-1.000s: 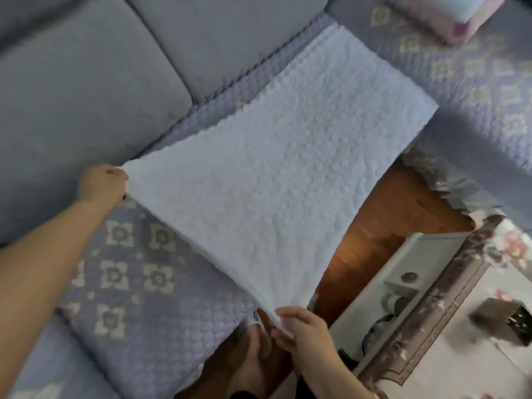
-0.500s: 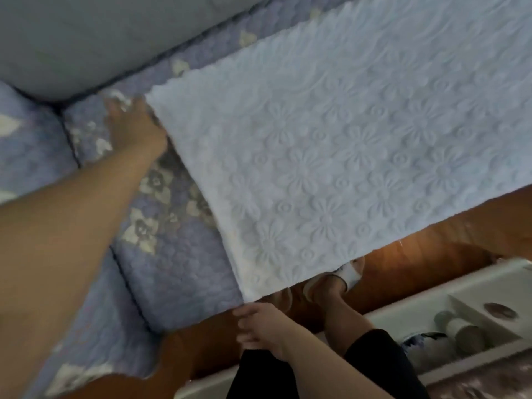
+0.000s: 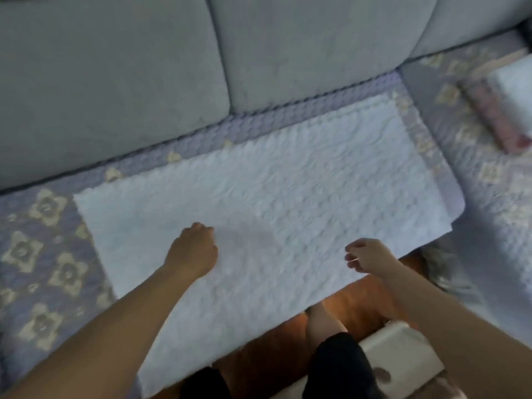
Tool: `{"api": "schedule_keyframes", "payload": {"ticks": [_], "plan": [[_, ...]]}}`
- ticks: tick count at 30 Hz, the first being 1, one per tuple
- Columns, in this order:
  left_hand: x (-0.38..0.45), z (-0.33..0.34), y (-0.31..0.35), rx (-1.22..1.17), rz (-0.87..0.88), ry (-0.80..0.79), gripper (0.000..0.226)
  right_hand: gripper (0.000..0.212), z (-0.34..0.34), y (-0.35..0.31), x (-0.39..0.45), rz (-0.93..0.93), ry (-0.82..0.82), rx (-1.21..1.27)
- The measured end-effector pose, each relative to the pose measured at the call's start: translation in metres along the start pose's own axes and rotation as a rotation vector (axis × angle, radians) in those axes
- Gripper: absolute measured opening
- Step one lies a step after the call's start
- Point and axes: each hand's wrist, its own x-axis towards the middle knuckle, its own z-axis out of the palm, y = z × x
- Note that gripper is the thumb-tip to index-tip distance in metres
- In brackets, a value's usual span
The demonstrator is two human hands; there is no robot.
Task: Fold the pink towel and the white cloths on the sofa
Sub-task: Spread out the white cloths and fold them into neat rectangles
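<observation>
A white embossed cloth (image 3: 288, 203) lies spread flat on the sofa seat (image 3: 43, 254), its near edge hanging over the front of the seat. My left hand (image 3: 193, 249) is over the cloth's middle-left with its fingers curled under, holding nothing that I can see. Near the cloth's front edge, my right hand (image 3: 368, 256) hovers with loosely curled fingers and does not grip the cloth. At the far right, a folded pink towel (image 3: 501, 125) lies on the seat with a folded white cloth (image 3: 515, 84) on top.
Grey back cushions (image 3: 115, 67) stand behind the seat, which has a lilac quilted cover with flower prints. Below the front edge are a wooden floor (image 3: 273, 347), my legs and foot, and a white low table (image 3: 403, 361).
The cloth, held stretched in the air by two corners before, now lies flat on the seat. Both hands have let go of the corners and moved inward over it.
</observation>
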Motion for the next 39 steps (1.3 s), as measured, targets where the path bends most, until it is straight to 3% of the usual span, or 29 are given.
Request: {"api": "schedule_keyframes", "payload": {"ticks": [4,8,12,17,22,26,30,36,39], "plan": [[0.079,-0.009,0.121,-0.077,0.104,0.019,0.049,0.016,-0.109,-0.049,0.092,-0.125,0.056,-0.111],[0.172,-0.005,0.212,-0.087,0.101,0.285,0.043,0.027,-0.181,-0.117,0.214,-0.369,0.162,-0.504],[0.246,-0.012,0.253,0.004,0.071,0.505,0.04,0.037,-0.229,-0.182,0.308,-0.561,0.343,-0.522],[0.295,-0.023,0.271,0.169,0.117,0.567,0.032,0.055,-0.245,-0.228,0.37,-0.517,0.311,-0.394],[0.314,-0.035,0.268,0.159,0.068,0.565,0.028,0.02,-0.25,-0.23,0.381,-0.601,0.374,-0.185],[0.314,-0.045,0.266,0.065,-0.046,0.429,0.029,0.014,-0.256,-0.223,0.382,-0.74,0.482,-0.161],[0.313,-0.057,0.261,-0.103,-0.085,0.379,0.011,0.008,-0.256,-0.232,0.376,-0.811,0.482,-0.052],[0.324,-0.056,0.255,-0.136,-0.149,0.394,0.015,0.001,-0.238,-0.252,0.403,-0.673,0.405,-0.041],[0.327,-0.056,0.26,-0.102,-0.155,0.44,0.017,0.012,-0.233,-0.254,0.413,-0.625,0.407,-0.096]]}}
